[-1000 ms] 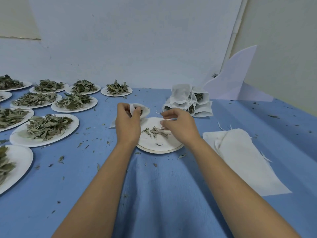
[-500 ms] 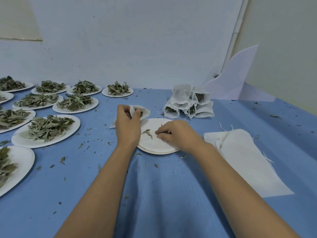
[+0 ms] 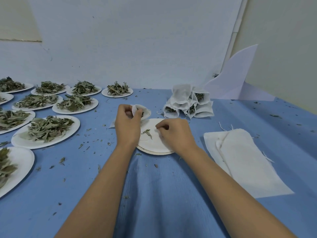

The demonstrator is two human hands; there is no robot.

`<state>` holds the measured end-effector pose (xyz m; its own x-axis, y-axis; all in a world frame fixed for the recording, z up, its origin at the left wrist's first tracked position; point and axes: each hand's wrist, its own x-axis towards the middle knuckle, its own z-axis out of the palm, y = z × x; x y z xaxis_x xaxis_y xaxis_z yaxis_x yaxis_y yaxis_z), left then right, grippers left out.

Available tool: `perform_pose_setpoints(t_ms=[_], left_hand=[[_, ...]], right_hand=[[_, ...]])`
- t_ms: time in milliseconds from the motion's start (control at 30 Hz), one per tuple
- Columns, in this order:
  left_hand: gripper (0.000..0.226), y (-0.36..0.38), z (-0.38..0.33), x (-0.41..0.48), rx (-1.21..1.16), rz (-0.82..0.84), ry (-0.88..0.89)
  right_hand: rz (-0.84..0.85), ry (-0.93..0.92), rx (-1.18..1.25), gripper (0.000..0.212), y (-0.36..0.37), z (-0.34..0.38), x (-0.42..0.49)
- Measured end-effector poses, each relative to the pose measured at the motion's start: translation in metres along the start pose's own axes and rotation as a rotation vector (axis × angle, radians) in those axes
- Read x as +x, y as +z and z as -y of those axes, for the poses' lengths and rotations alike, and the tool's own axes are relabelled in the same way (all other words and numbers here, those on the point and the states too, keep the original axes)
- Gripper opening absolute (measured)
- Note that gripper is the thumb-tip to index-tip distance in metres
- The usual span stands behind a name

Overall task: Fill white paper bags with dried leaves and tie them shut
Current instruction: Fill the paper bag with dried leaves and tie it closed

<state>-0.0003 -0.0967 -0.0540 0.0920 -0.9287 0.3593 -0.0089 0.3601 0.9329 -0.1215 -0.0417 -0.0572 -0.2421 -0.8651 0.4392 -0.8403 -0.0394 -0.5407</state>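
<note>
My left hand (image 3: 127,125) pinches the mouth of a small white paper bag (image 3: 145,112) just behind a nearly bare white plate (image 3: 152,145); dark leaves show inside the bag. A few dried leaves (image 3: 147,133) lie on the plate's middle. My right hand (image 3: 175,133) rests over the plate's right side with fingers curled, pinching a bit of leaf at its fingertips. Filled bags (image 3: 187,104) are piled behind the plate to the right. A stack of flat white bags (image 3: 240,157) lies at right.
Several white plates heaped with dried leaves (image 3: 48,128) cover the left of the blue cloth table (image 3: 154,194). Leaf crumbs are scattered on the cloth. A white wall stands behind, and a white paper sheet (image 3: 235,78) leans in the back right corner.
My right hand has gathered most of the leaves from the plate, leaving only a few, and has shifted slightly to the right. My left hand keeps holding the bag.
</note>
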Motion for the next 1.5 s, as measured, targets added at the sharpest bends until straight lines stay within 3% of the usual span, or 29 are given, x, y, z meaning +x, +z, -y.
perform_pose_setpoints(t_ms=[167, 300, 567, 667, 933, 1200, 1367, 1500], left_hand=[[0.012, 0.001, -0.007, -0.002, -0.057, 0.095, 0.029], [0.023, 0.008, -0.019, -0.010, -0.012, 0.221, 0.157], [0.028, 0.018, -0.029, -0.019, 0.003, 0.490, 0.181], [0.031, 0.021, -0.028, -0.019, 0.014, 0.537, 0.160], [0.023, 0.009, -0.029, -0.009, -0.064, 0.425, 0.097], [0.029, 0.010, -0.031, -0.011, -0.103, 0.439, 0.051], [0.032, 0.009, -0.036, -0.012, -0.098, 0.498, 0.048], [0.028, 0.010, -0.034, -0.011, -0.067, 0.437, 0.014]], right_hand=[[-0.136, 0.198, 0.561, 0.020, -0.014, 0.016, 0.005], [-0.115, 0.280, 0.675, 0.023, -0.016, 0.022, 0.005], [-0.292, 0.514, 0.878, 0.018, -0.025, 0.015, 0.008], [-0.270, 0.538, 0.861, 0.015, -0.025, 0.013, 0.007], [0.025, 0.380, 0.917, 0.016, -0.035, 0.021, 0.010], [-0.116, 0.294, 0.610, 0.008, -0.028, 0.021, 0.004], [-0.220, 0.242, 0.461, 0.025, -0.023, 0.024, 0.003], [-0.224, 0.248, 0.395, 0.011, -0.021, 0.027, 0.002]])
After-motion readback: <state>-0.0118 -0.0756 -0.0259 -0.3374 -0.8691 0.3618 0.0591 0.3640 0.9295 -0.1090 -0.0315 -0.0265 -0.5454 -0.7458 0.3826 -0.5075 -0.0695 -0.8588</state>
